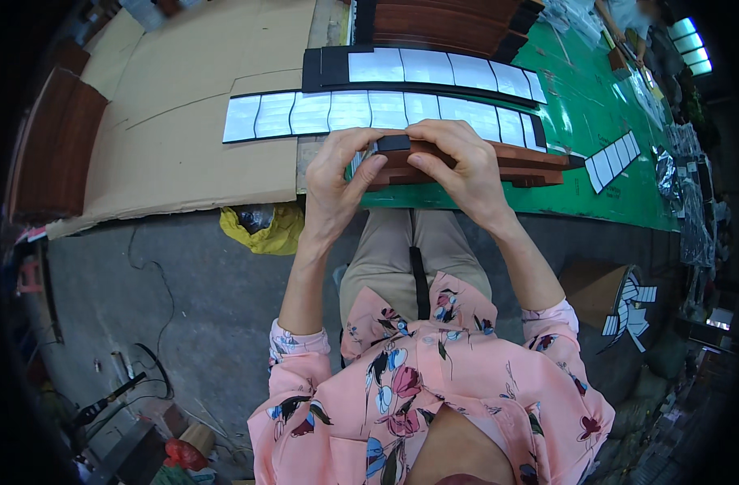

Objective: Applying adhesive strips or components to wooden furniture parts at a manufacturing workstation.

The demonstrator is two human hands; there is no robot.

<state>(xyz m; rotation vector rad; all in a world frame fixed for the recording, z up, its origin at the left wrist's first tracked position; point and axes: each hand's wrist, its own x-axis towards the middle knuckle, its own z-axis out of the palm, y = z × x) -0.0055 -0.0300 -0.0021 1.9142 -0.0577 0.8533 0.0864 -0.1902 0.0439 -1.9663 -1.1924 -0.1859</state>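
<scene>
A long reddish-brown wooden piece (527, 155) lies at the table's front edge, its near end turned toward me. A small black pad (393, 144) sits on that end. On the left side of the pad, my left hand (337, 174) is closed, thumb and fingers pinching the end. My right hand (464, 166) grips the wood from the other side, fingertips over the top and thumb beside the pad. Just beyond both hands lies a black strip sheet with white backing (349, 111). A second such sheet (446, 68) lies behind it.
Stacked brown wooden pieces (442, 24) stand at the back, and another brown stack (58, 149) at far left. Cardboard (183, 162) covers the table's left side, green sheeting (579, 198) the right. A short white-backed strip (613, 162) lies rightward. A yellow bag (264, 230) sits below the edge.
</scene>
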